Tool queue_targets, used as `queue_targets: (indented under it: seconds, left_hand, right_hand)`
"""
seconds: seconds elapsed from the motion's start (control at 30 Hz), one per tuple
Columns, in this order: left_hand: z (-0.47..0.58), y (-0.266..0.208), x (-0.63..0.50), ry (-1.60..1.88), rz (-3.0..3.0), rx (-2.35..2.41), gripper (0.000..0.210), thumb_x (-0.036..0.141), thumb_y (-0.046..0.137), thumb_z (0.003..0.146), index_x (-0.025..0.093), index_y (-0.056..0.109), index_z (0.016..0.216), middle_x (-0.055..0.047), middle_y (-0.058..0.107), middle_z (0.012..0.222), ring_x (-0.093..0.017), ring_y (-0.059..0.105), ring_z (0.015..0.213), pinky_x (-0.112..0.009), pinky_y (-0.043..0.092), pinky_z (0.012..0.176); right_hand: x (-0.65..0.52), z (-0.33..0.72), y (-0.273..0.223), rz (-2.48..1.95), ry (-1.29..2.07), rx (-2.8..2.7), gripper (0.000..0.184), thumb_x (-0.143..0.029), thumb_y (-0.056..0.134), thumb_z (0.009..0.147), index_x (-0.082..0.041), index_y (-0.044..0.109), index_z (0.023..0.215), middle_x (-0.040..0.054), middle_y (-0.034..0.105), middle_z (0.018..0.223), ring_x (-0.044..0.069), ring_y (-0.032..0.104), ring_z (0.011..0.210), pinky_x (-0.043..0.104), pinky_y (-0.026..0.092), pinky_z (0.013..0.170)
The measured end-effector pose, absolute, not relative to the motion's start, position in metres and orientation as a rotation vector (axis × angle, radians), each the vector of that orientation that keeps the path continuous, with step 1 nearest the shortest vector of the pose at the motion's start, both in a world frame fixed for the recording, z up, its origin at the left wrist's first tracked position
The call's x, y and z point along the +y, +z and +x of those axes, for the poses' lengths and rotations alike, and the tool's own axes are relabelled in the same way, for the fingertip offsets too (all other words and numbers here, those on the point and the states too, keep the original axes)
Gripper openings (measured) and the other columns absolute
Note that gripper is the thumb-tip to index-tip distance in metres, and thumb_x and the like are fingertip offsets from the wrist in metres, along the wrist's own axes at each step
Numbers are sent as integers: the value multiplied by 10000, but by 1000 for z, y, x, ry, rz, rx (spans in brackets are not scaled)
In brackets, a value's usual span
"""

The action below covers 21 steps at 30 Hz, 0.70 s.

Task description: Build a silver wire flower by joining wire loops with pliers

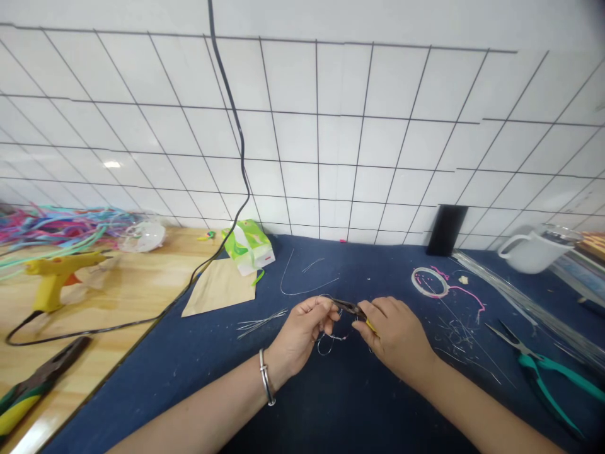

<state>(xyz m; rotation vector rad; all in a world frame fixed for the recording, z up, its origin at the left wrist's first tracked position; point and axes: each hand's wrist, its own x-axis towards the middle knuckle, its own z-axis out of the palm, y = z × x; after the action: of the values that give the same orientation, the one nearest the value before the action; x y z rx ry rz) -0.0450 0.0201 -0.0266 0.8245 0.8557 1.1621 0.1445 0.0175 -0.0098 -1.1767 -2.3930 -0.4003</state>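
My right hand (394,331) is wrapped round a pair of pliers (348,307) with dark jaws and a bit of yellow handle showing. The jaws point left and reach the fingertips of my left hand (309,321). Those fingers pinch a thin silvery wire (324,348), which hangs below in small loops with a tiny pink spot at one end. Whether the jaws are closed on the wire is too small to tell. A bangle circles my left wrist. Both hands are just above the dark blue mat (293,403).
Cut wires (262,323) lie left of my hands. Green-handled pliers (534,359), wire scraps and a white ring (430,282) are on the right, with a white mug (536,249) behind. A yellow glue gun (57,277), its cord, and other pliers (42,381) occupy the wooden left side.
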Motion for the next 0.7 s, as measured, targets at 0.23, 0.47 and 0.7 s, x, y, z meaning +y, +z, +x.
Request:
queue_targets:
  seconds: [0.23,0.47,0.7]
  left_hand:
    - [-43,-26,17,1256,979,938,197,330,567,795,141,618,770,-35,624,726,-87,513,565,-215,402,599]
    - [-41,-28,15,1298,1156,1086,205,326,538,812,151,641,787,-36,649,714,-113,542,582,-247,420,663]
    - [-39,-31,14,1318,1241,1226,229,351,517,822,160,642,829,-8,631,629,-137,570,614,-253,421,691]
  right_hand:
    - [13,142,-3,-1279,-433,-2416,300,-374,442,876,-149,591,1007,87,548,817,192,468,767,325,322,693]
    - [8,140,-2,-1278,-562,-2369,278,-342,464,871,-141,592,1015,87,536,778,193,471,760,324,316,685]
    - [5,134,-4,-1349,-550,-2355,282,-349,474,863,-148,590,1023,88,541,783,199,470,755,331,315,683]
